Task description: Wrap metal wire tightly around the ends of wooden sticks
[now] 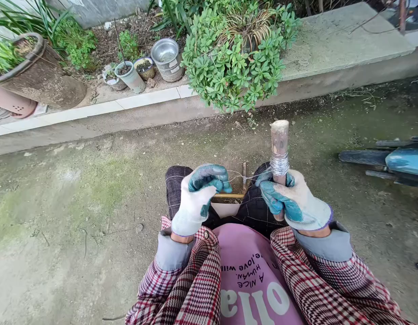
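Note:
My right hand (292, 198), in a white glove with a teal coated palm, is closed around the lower part of a short wooden stick (279, 140). The stick stands nearly upright, its cut end at the top. Just above my fingers, thin silvery wire (279, 164) is wound round it in many turns. A loose length of the wire runs left, slightly curved, to my left hand (204, 194). That hand wears a matching glove, and its fingers are pinched together on the wire's end. Both hands are over my knees, apart from each other.
Ahead runs a raised bed edge (144, 101) with a leafy bush (236, 58), a metal pot (167, 58) and a large clay planter (42, 72). A blue vehicle part with a dark tyre (363, 157) stands at the right. Concrete ground (93, 207) lies around me.

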`<control>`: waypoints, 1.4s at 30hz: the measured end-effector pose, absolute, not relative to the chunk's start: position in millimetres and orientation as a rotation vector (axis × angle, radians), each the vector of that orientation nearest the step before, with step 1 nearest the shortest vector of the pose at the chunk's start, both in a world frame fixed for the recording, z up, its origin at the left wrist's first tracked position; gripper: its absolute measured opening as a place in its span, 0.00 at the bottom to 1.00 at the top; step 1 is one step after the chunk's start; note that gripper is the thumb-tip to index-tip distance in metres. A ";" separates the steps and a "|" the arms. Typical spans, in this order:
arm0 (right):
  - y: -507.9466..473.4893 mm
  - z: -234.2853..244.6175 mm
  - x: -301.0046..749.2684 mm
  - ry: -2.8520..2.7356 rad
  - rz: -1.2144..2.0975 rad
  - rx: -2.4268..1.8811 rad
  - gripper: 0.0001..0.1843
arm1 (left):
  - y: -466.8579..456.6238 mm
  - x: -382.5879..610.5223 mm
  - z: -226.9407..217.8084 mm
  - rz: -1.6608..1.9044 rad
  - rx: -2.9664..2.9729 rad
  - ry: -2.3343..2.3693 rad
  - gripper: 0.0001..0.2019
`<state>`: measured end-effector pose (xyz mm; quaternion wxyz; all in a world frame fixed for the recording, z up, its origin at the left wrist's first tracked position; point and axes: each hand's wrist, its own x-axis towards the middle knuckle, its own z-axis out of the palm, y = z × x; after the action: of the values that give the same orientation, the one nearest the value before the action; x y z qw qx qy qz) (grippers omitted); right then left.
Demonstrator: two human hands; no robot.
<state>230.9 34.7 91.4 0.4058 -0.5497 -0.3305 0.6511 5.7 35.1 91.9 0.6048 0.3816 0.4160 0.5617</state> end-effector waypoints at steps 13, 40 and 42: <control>35.4 85.9 234.7 -0.814 1.705 -1.286 0.16 | 37.4 -9.7 98.0 1.245 2.133 1.406 0.07; 39.8 84.7 229.5 -1.305 1.375 -1.515 0.15 | 40.8 3.7 76.5 0.878 0.393 0.619 0.07; 41.4 85.2 231.0 -1.249 1.351 -1.525 0.16 | 41.0 -0.2 68.5 0.865 0.341 0.658 0.06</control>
<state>231.0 41.4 85.2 0.3671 -0.5937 -0.4862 0.5257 -0.2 41.0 68.5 0.8421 0.1612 0.3117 0.4095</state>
